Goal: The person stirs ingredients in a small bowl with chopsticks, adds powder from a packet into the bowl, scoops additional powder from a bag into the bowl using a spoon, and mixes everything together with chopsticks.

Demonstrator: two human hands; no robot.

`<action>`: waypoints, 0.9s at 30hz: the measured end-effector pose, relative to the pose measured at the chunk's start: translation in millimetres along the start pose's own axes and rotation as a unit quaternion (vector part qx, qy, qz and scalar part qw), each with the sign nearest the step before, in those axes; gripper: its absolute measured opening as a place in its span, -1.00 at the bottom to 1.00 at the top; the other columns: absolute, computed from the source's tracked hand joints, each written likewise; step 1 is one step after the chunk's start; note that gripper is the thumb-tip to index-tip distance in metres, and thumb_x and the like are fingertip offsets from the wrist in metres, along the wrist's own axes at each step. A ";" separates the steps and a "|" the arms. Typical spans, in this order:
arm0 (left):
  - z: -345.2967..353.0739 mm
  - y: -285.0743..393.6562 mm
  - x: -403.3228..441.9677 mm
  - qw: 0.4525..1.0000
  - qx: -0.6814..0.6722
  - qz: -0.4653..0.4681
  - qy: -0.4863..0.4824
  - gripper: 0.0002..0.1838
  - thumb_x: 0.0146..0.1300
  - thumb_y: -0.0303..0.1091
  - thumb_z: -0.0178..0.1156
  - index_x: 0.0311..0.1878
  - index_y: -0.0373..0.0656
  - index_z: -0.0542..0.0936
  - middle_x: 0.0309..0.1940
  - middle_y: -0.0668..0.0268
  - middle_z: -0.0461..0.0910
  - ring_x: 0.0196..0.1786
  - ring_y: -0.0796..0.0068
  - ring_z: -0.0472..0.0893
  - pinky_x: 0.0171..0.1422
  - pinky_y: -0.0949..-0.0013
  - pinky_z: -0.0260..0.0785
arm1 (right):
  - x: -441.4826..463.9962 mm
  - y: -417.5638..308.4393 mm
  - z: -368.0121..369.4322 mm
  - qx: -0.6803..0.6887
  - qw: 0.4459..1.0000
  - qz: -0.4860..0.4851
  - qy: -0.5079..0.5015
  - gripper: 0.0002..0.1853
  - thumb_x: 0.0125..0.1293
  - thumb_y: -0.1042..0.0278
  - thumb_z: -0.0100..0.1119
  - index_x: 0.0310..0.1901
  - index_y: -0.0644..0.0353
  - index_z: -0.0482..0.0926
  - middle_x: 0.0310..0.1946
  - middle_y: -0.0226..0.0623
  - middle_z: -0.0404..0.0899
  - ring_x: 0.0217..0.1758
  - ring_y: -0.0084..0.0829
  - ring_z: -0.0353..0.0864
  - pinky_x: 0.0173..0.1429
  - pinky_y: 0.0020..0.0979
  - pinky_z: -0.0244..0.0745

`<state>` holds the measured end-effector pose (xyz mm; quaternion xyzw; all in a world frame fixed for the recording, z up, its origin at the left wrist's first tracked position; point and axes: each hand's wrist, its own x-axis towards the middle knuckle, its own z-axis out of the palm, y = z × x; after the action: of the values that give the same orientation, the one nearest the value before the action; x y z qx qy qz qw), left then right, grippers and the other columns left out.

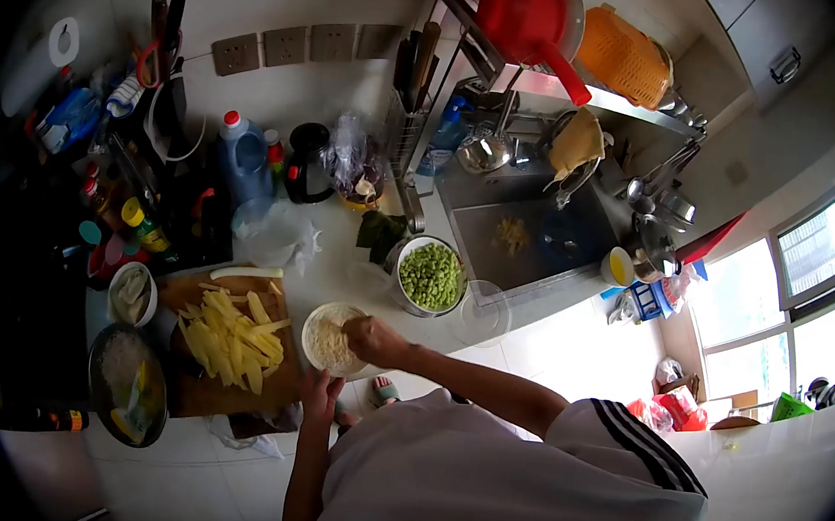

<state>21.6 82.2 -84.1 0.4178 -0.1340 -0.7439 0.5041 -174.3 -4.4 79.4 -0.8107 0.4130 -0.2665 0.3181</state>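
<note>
A white bowl (308, 333) of pale, grainy or floury food stands near the counter's front edge. My left hand (322, 389) holds the bowl at its near rim. Over the right side of the bowl, my right hand (376, 342) is closed; what it grips is too small to make out. To the left, pale yellow cut strips (232, 340) are heaped on a wooden cutting board (193, 398). Behind my right hand is a pot of chopped green vegetable (431, 276), with a clear round container or lid (485, 313) beside it.
A dark pan (129, 385) and a small white bowl (133, 293) sit left of the board. Bottles, including a blue jug (246, 162), line the back. The sink (530, 236) lies behind the pot, under a rack (614, 101) with a red pan (526, 20).
</note>
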 end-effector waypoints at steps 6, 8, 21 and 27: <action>13.6 1.2 -8.0 0.999 -0.014 -0.002 0.032 -0.52 0.30 -0.36 0.16 0.26 -0.05 0.30 0.01 0.25 0.47 0.02 0.31 0.55 0.10 0.30 0.51 | -7.2 -15.0 14.7 0.039 0.998 -0.033 -0.031 -0.83 0.05 0.59 0.09 -0.26 0.32 0.54 -0.41 0.00 0.53 -0.31 0.03 0.54 -0.20 -0.11 0.46; 27.3 6.9 -14.2 0.998 -0.024 -0.007 0.065 -0.56 0.29 -0.39 0.15 0.23 -0.06 0.36 -0.02 0.30 0.51 -0.01 0.40 0.55 0.08 0.32 0.50 | 6.9 0.3 1.2 0.051 0.996 -0.069 0.002 -0.86 0.06 0.58 0.12 -0.30 0.31 0.55 -0.44 -0.01 0.53 -0.37 0.02 0.54 -0.27 -0.14 0.45; 36.0 -1.7 -3.5 0.991 -0.055 -0.024 0.120 -0.51 0.31 -0.40 0.15 0.31 -0.06 0.33 -0.05 0.21 0.53 -0.10 0.41 0.59 0.02 0.35 0.54 | 10.0 -31.0 -1.3 0.016 0.993 -0.077 -0.084 -0.91 0.14 0.61 0.17 -0.31 0.38 0.60 -0.47 0.01 0.59 -0.47 -0.18 0.62 -0.40 -0.35 0.49; 37.0 -4.0 1.7 0.990 -0.057 -0.019 0.127 -0.48 0.30 -0.41 0.16 0.32 -0.07 0.32 -0.05 0.18 0.53 -0.09 0.38 0.61 0.01 0.36 0.56 | 5.6 -30.8 -6.4 -0.018 0.993 -0.031 -0.113 -0.94 0.17 0.61 0.15 -0.35 0.39 0.60 -0.48 -0.03 0.62 -0.54 -0.33 0.61 -0.43 -0.43 0.49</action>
<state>-9.2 74.3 -64.6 0.4816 -0.0182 -0.7008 0.5259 -160.4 3.1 107.2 -0.8536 0.3535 -0.1753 0.3400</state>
